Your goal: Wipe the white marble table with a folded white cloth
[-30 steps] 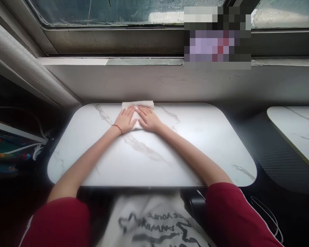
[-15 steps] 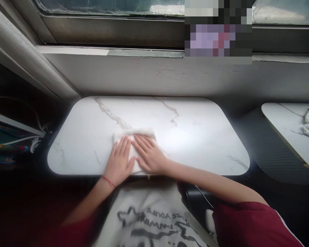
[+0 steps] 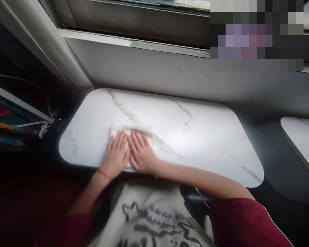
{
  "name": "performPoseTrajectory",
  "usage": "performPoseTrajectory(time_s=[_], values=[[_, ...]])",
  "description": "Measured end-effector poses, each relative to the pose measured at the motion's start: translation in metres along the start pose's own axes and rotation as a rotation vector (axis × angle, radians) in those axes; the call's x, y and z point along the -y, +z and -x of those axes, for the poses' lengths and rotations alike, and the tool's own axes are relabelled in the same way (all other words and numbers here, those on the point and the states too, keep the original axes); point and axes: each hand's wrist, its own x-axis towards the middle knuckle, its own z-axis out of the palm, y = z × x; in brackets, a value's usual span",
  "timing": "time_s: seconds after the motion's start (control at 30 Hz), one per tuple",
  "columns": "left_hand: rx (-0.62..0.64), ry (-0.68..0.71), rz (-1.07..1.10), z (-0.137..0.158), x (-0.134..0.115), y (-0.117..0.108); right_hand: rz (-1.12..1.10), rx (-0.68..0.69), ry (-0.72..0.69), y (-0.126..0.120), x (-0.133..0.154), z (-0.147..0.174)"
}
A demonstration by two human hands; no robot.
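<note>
A white cloth [image 3: 145,129] lies flat near the front edge of a white marble-patterned tabletop [image 3: 206,137], left of its middle. My left hand [image 3: 116,151], with a thin red cord at the wrist, rests palm down on the cloth's left part, fingers stretched out. Beside it, my right hand [image 3: 142,153] also presses flat on the cloth, its fingers slanting up and to the left. The two hands touch or nearly touch at the thumbs. Much of the cloth is hidden beneath them.
A wall [image 3: 154,72] and window ledge [image 3: 170,49] run behind the tabletop. At far right stands a second marbled tabletop [image 3: 305,140]. To the left are a pale pipe or curtain [image 3: 59,44], white cables [image 3: 43,131] and colourful fabric [image 3: 5,116]. Part of the window area is pixelated.
The view has turned, so the tabletop now appears tilted and shifted to the right. Both hands and the cloth have moved left across the tabletop, the palms still flat.
</note>
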Motion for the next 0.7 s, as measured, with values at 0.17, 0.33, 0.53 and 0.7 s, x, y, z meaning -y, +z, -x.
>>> performPoseTrajectory(time_s=[0.17,0.33,0.53,0.7], values=[[0.122,0.069,-0.040,-0.038,0.059,-0.013,0.004,-0.038,0.050,0.017,-0.011,-0.053],[0.197,0.029,-0.078,-0.095,0.097,-0.012,0.008,-0.061,0.097,0.030,-0.042,-0.109],[0.244,0.080,-0.051,-0.162,0.139,-0.007,0.046,-0.072,0.223,0.040,-0.076,-0.161],[0.253,0.071,-0.049,-0.198,0.159,-0.008,0.046,-0.081,0.243,0.045,-0.100,-0.195]])
